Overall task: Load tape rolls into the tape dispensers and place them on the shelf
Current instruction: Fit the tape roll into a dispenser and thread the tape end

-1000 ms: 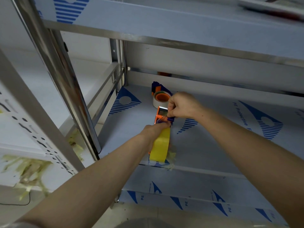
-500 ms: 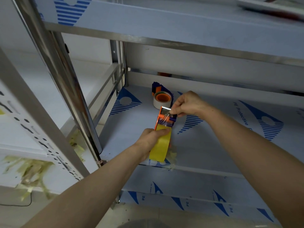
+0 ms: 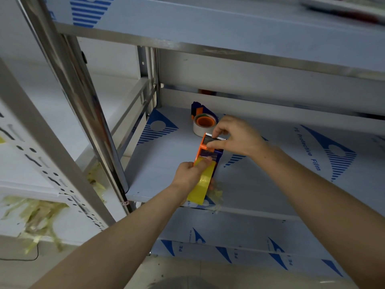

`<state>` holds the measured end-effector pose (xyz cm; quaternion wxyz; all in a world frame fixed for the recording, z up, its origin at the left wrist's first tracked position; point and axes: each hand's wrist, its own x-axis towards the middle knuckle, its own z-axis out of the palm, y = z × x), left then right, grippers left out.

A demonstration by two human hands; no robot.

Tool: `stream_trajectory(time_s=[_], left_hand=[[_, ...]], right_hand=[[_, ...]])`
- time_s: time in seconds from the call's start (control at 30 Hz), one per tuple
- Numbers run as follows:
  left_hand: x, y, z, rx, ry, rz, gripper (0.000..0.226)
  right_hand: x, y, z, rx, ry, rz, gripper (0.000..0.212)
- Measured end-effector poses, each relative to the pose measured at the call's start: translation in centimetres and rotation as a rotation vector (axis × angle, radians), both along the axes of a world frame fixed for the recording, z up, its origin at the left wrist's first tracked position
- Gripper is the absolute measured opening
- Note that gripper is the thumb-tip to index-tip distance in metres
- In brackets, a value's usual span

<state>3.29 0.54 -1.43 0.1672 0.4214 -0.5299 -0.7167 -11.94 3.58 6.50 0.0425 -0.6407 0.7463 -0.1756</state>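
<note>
An orange and blue tape dispenser (image 3: 208, 150) with a yellow tape roll (image 3: 203, 185) in it stands on the shelf board (image 3: 166, 163), near its front edge. My left hand (image 3: 190, 176) grips the roll from the left, thumb on top. My right hand (image 3: 235, 136) pinches the dispenser's head by the toothed blade, fingertips on the clear tape end. Behind them lies a second blue dispenser (image 3: 200, 110) loaded with a whitish roll (image 3: 203, 126) that has an orange core.
A steel upright (image 3: 83, 105) rises at the left of the shelf. An upper shelf (image 3: 229, 34) overhangs it, and a lower board (image 3: 250, 247) lies beneath. Yellowish tape scraps (image 3: 33, 213) litter the white surface at the left.
My right hand moved from the tape end at the blade down onto the dispenser's head, fingers now pinching across it. My left hand kept its hold on the yellow roll.
</note>
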Motion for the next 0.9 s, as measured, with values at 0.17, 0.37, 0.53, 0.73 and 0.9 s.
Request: stream_trajectory(time_s=[0.17,0.37,0.53,0.73,0.9], left_hand=[[0.1,0.0,0.2,0.017,0.028,-0.005,0.041],[1.0,-0.3,0.2,0.026,0.038,-0.094,0.065],[1.4,-0.1,-0.2,0.023,0.093,-0.173,0.038],[1.2,0.0,-0.5,-0.036,0.092,-0.066,0.015],[0.7,0.0,0.2,-0.06,0.065,0.044,0.042]], right_hand=[[0.5,0.2,-0.4,-0.043,0.207,0.072,0.029],[1.3,0.4,-1.4,-0.123,0.156,0.022,0.02],[1.8,0.6,-1.8,-0.256,0.355,-0.012,0.018],[1.5,0.6,-1.7,-0.303,0.514,-0.01,0.019],[1.1,-0.1,-0.3,-0.298,0.423,-0.058,0.015]])
